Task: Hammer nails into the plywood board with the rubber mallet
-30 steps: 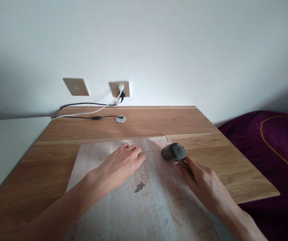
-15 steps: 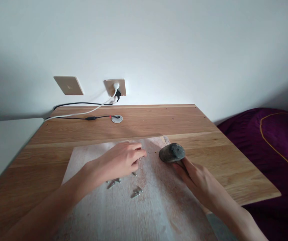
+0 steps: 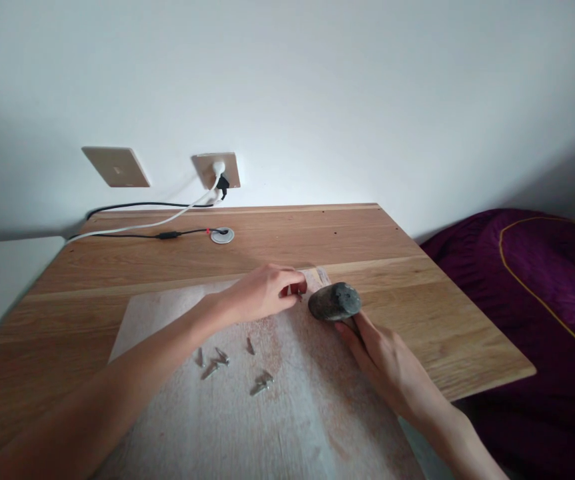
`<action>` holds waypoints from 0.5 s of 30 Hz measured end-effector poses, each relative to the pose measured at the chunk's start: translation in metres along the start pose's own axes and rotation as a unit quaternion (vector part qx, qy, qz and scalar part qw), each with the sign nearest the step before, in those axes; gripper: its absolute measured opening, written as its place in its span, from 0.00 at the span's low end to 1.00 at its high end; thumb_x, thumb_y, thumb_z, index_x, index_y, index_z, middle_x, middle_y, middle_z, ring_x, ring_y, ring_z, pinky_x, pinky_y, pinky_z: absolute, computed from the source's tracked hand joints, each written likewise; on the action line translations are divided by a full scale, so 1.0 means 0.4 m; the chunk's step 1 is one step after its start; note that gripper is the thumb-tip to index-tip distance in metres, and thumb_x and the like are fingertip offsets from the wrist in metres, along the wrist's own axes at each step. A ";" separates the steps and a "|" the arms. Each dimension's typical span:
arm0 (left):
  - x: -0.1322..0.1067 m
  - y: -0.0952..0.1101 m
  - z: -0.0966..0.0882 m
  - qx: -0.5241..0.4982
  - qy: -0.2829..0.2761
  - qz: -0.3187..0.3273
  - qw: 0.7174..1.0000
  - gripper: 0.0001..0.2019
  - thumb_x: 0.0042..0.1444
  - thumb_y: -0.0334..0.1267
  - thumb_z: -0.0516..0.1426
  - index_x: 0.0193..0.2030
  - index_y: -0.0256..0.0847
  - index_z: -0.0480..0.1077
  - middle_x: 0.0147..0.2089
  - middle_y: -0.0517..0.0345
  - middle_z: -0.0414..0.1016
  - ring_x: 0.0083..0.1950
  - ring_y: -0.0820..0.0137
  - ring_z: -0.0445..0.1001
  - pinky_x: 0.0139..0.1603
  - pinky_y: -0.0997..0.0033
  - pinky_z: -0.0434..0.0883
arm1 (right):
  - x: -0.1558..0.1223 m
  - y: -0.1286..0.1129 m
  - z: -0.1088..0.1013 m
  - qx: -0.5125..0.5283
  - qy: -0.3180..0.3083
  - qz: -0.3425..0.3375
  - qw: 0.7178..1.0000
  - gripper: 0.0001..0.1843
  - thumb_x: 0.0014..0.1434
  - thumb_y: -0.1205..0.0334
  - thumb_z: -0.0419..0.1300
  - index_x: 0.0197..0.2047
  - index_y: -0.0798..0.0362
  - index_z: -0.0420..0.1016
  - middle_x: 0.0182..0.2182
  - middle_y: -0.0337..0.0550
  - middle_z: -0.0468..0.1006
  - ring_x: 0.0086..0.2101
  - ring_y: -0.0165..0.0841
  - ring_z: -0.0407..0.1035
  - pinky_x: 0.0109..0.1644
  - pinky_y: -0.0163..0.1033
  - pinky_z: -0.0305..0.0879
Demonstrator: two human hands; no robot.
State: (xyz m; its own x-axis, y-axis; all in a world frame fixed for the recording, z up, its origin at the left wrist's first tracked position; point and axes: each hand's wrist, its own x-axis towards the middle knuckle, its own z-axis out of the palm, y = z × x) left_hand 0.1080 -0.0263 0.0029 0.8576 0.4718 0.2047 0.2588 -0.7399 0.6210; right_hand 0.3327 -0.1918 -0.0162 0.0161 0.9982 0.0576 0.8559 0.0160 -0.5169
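Observation:
My right hand (image 3: 380, 353) grips the handle of a mallet (image 3: 335, 301) with a thick, dark, worn cylindrical head. The mallet head hovers over the far right part of a pale wooden board (image 3: 227, 427). Close to its left side, the fingers of my left hand (image 3: 272, 290) are pinched near the board's far edge. A small dark tip, apparently a screw (image 3: 299, 297), shows below these fingertips. Several loose silvery screws (image 3: 212, 367) lie on the board nearer to me, with a single screw (image 3: 250, 346) apart and a small cluster (image 3: 262, 383) to the right.
The board rests on a wooden table (image 3: 467, 333). Behind are a cable grommet (image 3: 222, 235), black and white cables (image 3: 167, 219) and a wall socket (image 3: 216, 171) with plugs. A white panel (image 3: 12, 280) stands at left, a purple cushion-like item (image 3: 557, 267) at right.
My left hand has moved right and away from me, from over the loose screws to beside the mallet head. The mallet stays nearly in place. The view has shifted slightly.

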 end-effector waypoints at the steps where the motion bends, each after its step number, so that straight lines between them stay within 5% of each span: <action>1: 0.003 -0.002 0.003 -0.003 -0.002 -0.001 1.000 0.08 0.61 0.24 0.60 0.40 0.39 0.79 0.40 0.56 0.84 0.39 0.69 0.80 0.42 0.69 0.69 | 0.000 -0.002 -0.001 -0.004 0.000 0.003 1.000 0.18 0.79 0.49 0.47 0.53 0.48 0.74 0.34 0.47 0.88 0.32 0.48 0.84 0.33 0.42 0.66; 15: -0.005 -0.016 0.020 -0.017 0.010 -0.021 1.000 0.08 0.61 0.24 0.60 0.41 0.37 0.80 0.39 0.55 0.85 0.36 0.70 0.79 0.40 0.70 0.70 | -0.004 -0.005 -0.001 -0.022 -0.002 0.009 1.000 0.16 0.80 0.50 0.48 0.54 0.47 0.74 0.35 0.46 0.88 0.33 0.47 0.84 0.34 0.42 0.65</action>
State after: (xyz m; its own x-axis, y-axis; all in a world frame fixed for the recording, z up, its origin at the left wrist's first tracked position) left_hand 0.1081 -0.0261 -0.0075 0.8375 0.5111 0.1934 0.2784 -0.7035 0.6538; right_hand 0.3312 -0.1933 -0.0148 0.0293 0.9986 0.0445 0.8773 -0.0044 -0.4800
